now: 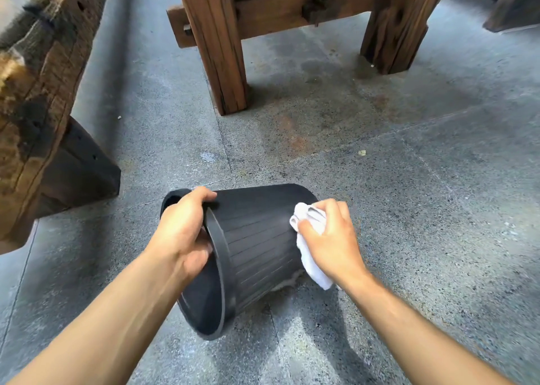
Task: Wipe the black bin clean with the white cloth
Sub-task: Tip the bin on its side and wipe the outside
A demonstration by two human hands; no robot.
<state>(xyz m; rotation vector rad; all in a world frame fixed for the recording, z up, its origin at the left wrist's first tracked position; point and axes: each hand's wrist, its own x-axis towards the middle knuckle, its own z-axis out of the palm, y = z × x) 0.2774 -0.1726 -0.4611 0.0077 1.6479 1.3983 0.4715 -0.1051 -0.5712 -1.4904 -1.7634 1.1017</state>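
Observation:
The black bin (257, 238) is a ribbed plastic pail tipped on its side over the floor, its open mouth facing me and to the left, its base pointing away to the right. My left hand (182, 232) grips its rim, fingers over the top edge and thumb inside the mouth. My right hand (330, 238) holds the bunched white cloth (311, 256) pressed against the bin's outer wall near the base. Part of the cloth hangs down below my palm.
A speckled grey concrete floor (409, 209) lies all around. Heavy wooden table legs (216, 43) and a crossbeam stand beyond the bin. A rough timber bench (38, 92) runs along the left. Small debris dots the floor.

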